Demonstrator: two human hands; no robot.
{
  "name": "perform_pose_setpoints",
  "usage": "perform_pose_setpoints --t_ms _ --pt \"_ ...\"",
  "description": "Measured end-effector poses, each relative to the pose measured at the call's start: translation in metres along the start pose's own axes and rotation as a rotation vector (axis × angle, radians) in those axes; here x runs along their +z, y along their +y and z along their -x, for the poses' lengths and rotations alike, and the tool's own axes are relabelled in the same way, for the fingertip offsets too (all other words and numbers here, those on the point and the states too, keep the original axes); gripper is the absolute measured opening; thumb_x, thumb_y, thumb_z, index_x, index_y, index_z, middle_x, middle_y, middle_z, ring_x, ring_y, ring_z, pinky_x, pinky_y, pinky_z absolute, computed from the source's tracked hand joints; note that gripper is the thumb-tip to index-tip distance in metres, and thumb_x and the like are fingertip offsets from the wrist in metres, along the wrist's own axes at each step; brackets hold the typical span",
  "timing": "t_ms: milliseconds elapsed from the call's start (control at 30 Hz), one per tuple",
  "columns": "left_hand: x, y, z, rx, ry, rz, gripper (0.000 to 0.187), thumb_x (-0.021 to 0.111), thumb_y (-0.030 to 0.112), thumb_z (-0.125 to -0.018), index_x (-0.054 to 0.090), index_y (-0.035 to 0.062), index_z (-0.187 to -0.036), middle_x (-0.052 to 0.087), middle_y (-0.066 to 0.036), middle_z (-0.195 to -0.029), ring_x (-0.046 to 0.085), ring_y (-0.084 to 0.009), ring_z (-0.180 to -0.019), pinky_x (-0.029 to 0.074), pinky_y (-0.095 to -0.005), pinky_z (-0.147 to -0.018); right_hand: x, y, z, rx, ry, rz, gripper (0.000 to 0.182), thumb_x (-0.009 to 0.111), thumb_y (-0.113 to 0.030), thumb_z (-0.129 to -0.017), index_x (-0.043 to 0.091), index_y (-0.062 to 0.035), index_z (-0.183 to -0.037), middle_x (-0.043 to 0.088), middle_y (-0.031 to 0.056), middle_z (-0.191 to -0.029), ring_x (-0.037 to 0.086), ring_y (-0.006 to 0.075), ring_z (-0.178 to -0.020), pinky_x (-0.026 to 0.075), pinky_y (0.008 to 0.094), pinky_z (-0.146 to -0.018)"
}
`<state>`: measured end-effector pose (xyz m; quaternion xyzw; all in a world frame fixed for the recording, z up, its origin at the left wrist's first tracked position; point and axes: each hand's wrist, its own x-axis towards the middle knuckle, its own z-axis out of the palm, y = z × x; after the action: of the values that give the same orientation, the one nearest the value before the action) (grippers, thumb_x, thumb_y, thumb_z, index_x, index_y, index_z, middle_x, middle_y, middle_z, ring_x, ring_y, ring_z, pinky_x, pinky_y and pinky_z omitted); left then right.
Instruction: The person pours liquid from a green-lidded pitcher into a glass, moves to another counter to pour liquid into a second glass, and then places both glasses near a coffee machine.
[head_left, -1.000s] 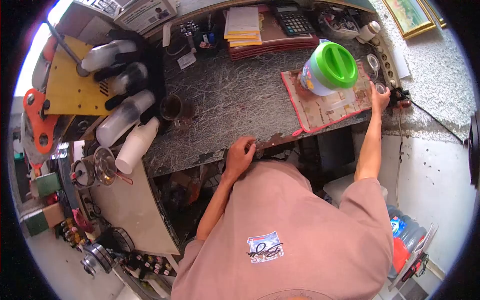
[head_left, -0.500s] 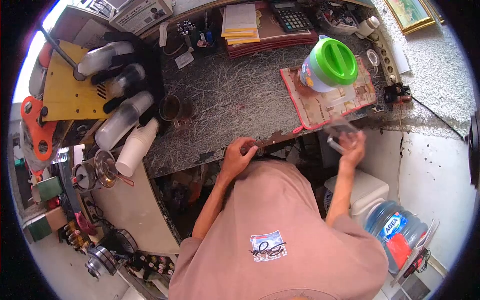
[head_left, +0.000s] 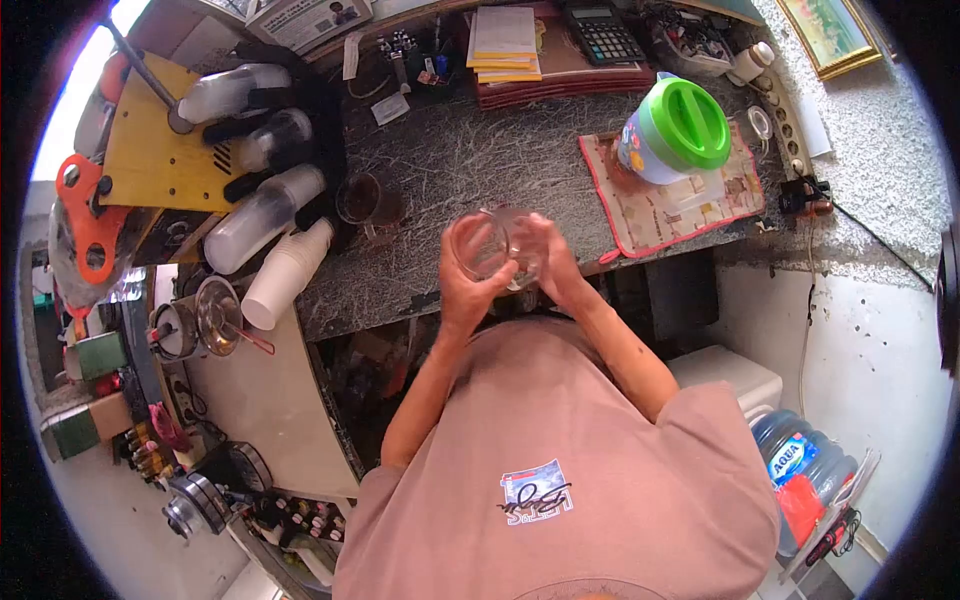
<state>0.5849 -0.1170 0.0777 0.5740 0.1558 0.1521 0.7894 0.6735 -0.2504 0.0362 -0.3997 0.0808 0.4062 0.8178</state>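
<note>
Both of my hands are around a clear glass mug (head_left: 490,245) at the front of the worn dark desk (head_left: 450,160). My left hand (head_left: 472,285) wraps the mug's left side near its round opening. On the other side, my right hand (head_left: 552,262) has its fingers curved against the glass. The mug is tilted, and it looks empty. A second glass mug (head_left: 368,202) with dark contents stands to the left on the desk. The pitcher with a green lid (head_left: 690,125) stands on a red-edged cloth (head_left: 650,225) at the right.
Stacked paper cups (head_left: 280,285) and clear plastic cups (head_left: 265,220) project at the left beside a yellow machine (head_left: 150,150). Books with papers (head_left: 505,45) and a calculator (head_left: 605,35) lie at the back. A water jug (head_left: 795,455) is low at the right.
My right hand has brought the clear mug from the right to the middle. My left hand has risen to it and taken hold. The view has shifted slightly.
</note>
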Motion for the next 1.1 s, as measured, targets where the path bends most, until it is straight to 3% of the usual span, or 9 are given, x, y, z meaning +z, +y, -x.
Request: perform_pose_setpoints --t_ms 100,300,367,500,567,600,700,867,1100 --pt "-0.017 -0.004 -0.023 0.183 0.059 -0.478 0.082 0.085 0.008 -0.072 0.041 0.0052 -0.141 0.055 -0.014 -0.139 0.053 -0.0262 -0.132 0.049 -0.0403 -0.105 0.009 -0.018 0.004 -0.158 0.179 0.524 0.064 0.068 -0.039 -0.094 0.046 -0.0056 -0.144 0.058 0.0106 -0.127 0.06 0.0197 -0.111 0.05 0.034 -0.088" --pt "-0.034 -0.007 -0.046 0.147 0.144 -0.736 0.082 0.087 0.017 -0.068 0.046 0.0038 -0.138 0.063 -0.016 -0.13 0.061 -0.0277 -0.123 0.049 -0.039 -0.103 -0.036 -0.091 0.053 -1.36 0.936 1.399 0.051 0.075 -0.021 -0.091 0.052 0.0019 -0.13 0.056 0.0128 -0.122 0.057 0.0233 -0.099 0.045 0.0386 -0.092" --pt "-0.039 -0.006 -0.052 0.132 0.141 -0.761 0.082 0.087 0.018 -0.068 0.046 0.0039 -0.138 0.063 -0.017 -0.131 0.061 -0.0284 -0.124 0.049 -0.0394 -0.103 -0.04 -0.124 0.056 -1.552 1.178 1.352 0.045 0.071 -0.026 -0.095 0.055 0.0046 -0.123 0.058 0.0154 -0.121 0.056 0.0236 -0.102 0.044 0.0371 -0.092" --pt "-0.042 -0.002 -0.06 0.021 0.034 -0.757 0.085 0.085 0.02 -0.073 0.042 0.0062 -0.145 0.054 -0.015 -0.142 0.051 -0.0304 -0.136 0.042 -0.0431 -0.112 -0.063 -0.16 0.05 -1.25 1.032 1.057 0.04 0.068 -0.033 -0.098 0.062 0.005 -0.109 0.064 0.0147 -0.105 0.058 0.02 -0.096 0.044 0.0349 -0.089" --pt "-0.042 -0.003 -0.061 0.025 0.02 -0.775 0.086 0.085 0.02 -0.074 0.041 0.0063 -0.145 0.054 -0.015 -0.142 0.05 -0.0312 -0.136 0.041 -0.0434 -0.112 -0.071 -0.172 0.051 -0.841 0.783 0.714 0.043 0.066 -0.039 -0.099 0.067 0.0033 -0.094 0.068 0.0108 -0.086 0.06 0.0159 -0.084 0.044 0.0317 -0.084" --pt "-0.041 -0.004 -0.061 0.025 0.045 -0.757 0.084 0.085 0.02 -0.073 0.042 0.0057 -0.144 0.054 -0.018 -0.142 0.051 -0.0315 -0.135 0.044 -0.0427 -0.109 -0.064 -0.174 0.045 -0.92 0.786 0.617 0.043 0.068 -0.038 -0.098 0.065 -0.0022 -0.074 0.058 0.0018 -0.064 0.053 0.0106 -0.064 0.043 0.0287 -0.069" --pt "-0.037 -0.005 -0.057 0.008 0.1 -0.662 0.082 0.085 0.023 -0.074 0.042 0.0048 -0.142 0.052 -0.02 -0.143 0.052 -0.0327 -0.133 0.047 -0.042 -0.105 -0.084 -0.183 0.037 -0.895 0.555 0.416 0.048 0.069 -0.04 -0.096 0.059 -0.0077 -0.063 0.049 -0.0034 -0.058 0.041 0.0063 -0.054 0.03 0.0266 -0.053" --pt "-0.029 -0.028 -0.033 0.035 0.28 -0.662 0.079 0.084 0.029 -0.08 0.04 0.0039 -0.14 0.042 -0.017 -0.148 0.046 -0.031 -0.134 0.049 -0.041 -0.098 -0.067 -0.189 0.025 -1.011 0.648 0.482 0.045 0.076 -0.033 -0.092 0.053 -0.0113 -0.059 0.04 -0.006 -0.055 0.033 0.0054 -0.049 0.023 0.0273 -0.048" --pt "-0.019 -0.043 -0.013 0.046 0.288 -0.468 0.027 0.069 0.026 -0.096 0.06 0.0008 -0.103 0.066 -0.008 -0.094 0.063 -0.0187 -0.091 0.048 -0.0329 -0.084 -0.033 -0.211 0.035 -0.862 0.41 0.855 0.042 0.081 -0.03 -0.088 0.057 -0.0091 -0.06 0.046 -0.0083 -0.057 0.037 0.0027 -0.051 0.025 0.0252 -0.049"
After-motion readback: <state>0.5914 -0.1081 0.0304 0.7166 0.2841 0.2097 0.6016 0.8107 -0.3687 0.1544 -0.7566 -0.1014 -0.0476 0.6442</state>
